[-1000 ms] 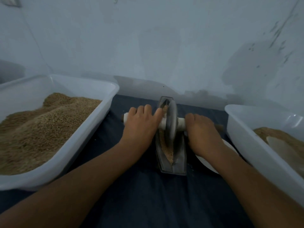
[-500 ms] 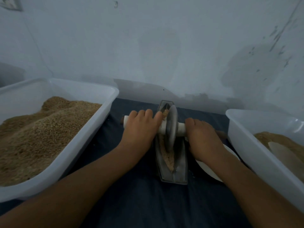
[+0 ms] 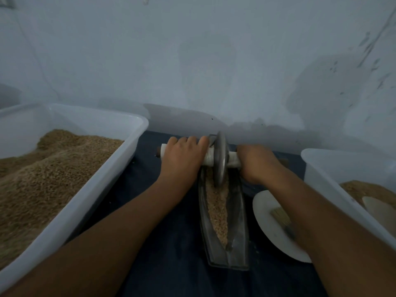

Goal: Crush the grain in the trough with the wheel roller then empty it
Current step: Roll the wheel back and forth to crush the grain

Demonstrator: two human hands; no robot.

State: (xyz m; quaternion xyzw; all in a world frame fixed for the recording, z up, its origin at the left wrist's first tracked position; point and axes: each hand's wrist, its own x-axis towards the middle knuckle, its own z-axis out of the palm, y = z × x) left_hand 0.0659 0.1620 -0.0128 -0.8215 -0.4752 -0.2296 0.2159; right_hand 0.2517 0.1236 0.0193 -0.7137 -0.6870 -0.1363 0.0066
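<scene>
Two hands grip the roller's white axle, one on each side of the wheel (image 3: 220, 159): the left hand (image 3: 183, 156) has its fingers curled over the left handle, the right hand (image 3: 256, 162) wraps the right one. The wheel stands in the far end of the trough (image 3: 235, 228), a narrow metal boat on the dark tabletop (image 3: 171, 264), with grain (image 3: 217, 209) lying along its groove nearer the person. Left of the trough a tub (image 3: 120, 168) holds more grain; right of it lie a plate (image 3: 270, 228) with a brush (image 3: 281, 219) and a second tub (image 3: 321, 174). The roller looks heavy and rigid, so a grip on both handles suits it; for emptying, the trough, probably slick, is best held by its long sides.
</scene>
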